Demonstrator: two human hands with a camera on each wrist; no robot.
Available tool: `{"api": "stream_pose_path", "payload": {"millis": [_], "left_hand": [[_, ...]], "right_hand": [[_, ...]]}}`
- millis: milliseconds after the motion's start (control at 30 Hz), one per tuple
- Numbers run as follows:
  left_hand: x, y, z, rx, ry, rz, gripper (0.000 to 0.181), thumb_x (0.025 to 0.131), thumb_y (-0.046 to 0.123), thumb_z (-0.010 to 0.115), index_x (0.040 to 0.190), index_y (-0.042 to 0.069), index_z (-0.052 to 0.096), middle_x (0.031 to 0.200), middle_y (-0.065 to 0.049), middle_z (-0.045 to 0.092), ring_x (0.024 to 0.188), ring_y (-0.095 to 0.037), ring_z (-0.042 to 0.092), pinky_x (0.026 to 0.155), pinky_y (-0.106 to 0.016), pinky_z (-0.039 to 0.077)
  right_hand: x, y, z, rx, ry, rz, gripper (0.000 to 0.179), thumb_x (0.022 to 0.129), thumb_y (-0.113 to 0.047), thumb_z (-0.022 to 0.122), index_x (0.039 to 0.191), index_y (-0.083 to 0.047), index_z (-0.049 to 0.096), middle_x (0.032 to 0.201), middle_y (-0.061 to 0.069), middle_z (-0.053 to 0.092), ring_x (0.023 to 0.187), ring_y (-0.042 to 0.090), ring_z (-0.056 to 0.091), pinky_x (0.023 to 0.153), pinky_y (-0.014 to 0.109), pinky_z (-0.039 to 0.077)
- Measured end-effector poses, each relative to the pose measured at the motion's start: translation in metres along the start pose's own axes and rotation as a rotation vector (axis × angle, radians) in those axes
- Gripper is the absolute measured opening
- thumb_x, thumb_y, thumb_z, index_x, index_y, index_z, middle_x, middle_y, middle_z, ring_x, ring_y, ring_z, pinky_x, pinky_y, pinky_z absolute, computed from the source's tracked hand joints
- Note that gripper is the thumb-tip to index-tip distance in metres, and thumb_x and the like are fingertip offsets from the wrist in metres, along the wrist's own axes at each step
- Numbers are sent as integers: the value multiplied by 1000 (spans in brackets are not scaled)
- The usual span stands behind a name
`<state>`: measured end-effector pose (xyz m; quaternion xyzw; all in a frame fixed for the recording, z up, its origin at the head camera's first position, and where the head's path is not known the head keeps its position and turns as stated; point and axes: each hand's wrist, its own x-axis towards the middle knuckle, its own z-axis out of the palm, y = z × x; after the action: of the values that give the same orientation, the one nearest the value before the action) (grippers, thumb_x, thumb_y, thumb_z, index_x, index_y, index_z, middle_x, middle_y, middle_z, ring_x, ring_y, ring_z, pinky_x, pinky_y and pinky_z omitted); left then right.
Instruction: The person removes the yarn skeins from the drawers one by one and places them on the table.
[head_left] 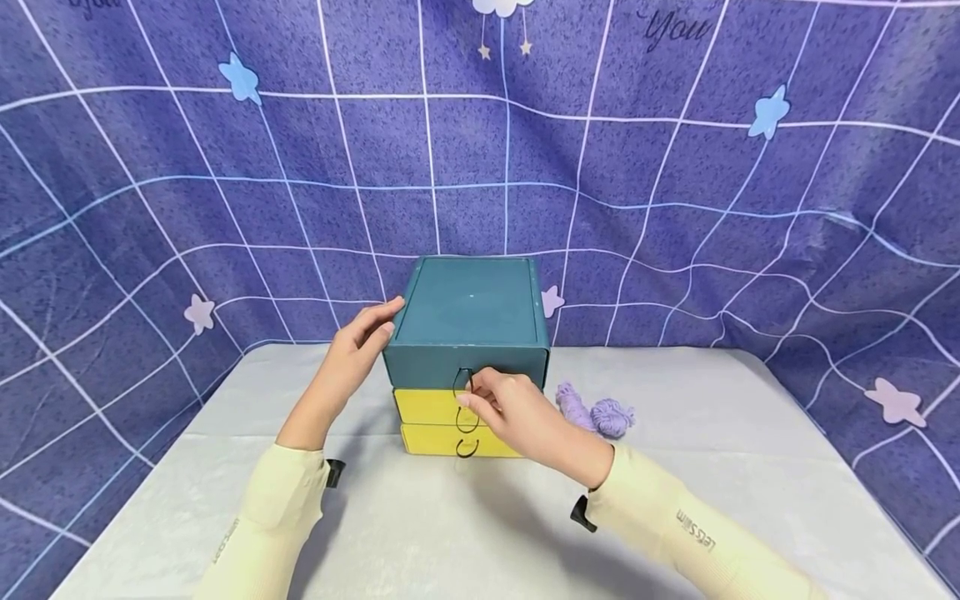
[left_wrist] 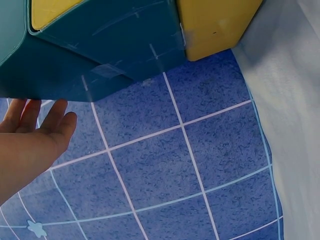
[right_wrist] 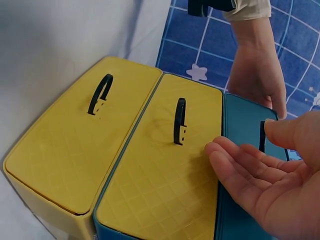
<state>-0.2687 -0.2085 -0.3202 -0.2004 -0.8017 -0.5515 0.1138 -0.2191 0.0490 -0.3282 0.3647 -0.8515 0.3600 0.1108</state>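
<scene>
A stacked drawer box has a teal top unit point(head_left: 468, 304) over two yellow drawers point(head_left: 427, 407), each front bearing a black loop handle point(head_left: 467, 450). My right hand point(head_left: 517, 412) is at the handle of the teal top drawer. In the right wrist view, the thumb and index finger of that hand point(right_wrist: 280, 175) pinch this handle point(right_wrist: 262, 136), the other fingers being loosely bent. My left hand point(head_left: 352, 350) rests its fingertips against the left side of the teal unit. Seen from the left wrist, its fingers point(left_wrist: 52, 117) are nearly straight at the box's edge.
Two bundles of purple yarn point(head_left: 611, 417) lie on the white-covered table point(head_left: 675, 500), just right of the box. A purple-blue cloth curtain point(head_left: 480, 142) with grid lines and stars hangs behind and along the sides.
</scene>
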Motion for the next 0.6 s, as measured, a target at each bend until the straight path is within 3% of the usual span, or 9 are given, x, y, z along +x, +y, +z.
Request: {"api": "stream_pose_path", "payload": {"millis": [333,467,600], "left_hand": [[2,1,0,8,5,-3,42,103,27,46,144,15,47,149,0,40,138,-17,35,112,-40,30],[2,0,0,12,6,-2,42,103,26,46,144,14,47,149,0,40,138,-17,34,112,-40,29],[1,0,1,8,4,-6,42,103,26,45,144,13,47,149,0,40,138,-17,34,113,-40,29]], "right_hand": [[-4,3,-3,67,2,69,21,96,-23,62,100,-3,64,88,3,70,79,13,67,72,22,54],[-10,6,-2,19,-5,48,17,96,-19,62,97,-3,66,86,3,70,77,12,67,70,20,54],[-16,13,3,-55,-11,51,15,94,-16,63,87,-4,69,73,-1,67,61,6,58,59,19,50]]}}
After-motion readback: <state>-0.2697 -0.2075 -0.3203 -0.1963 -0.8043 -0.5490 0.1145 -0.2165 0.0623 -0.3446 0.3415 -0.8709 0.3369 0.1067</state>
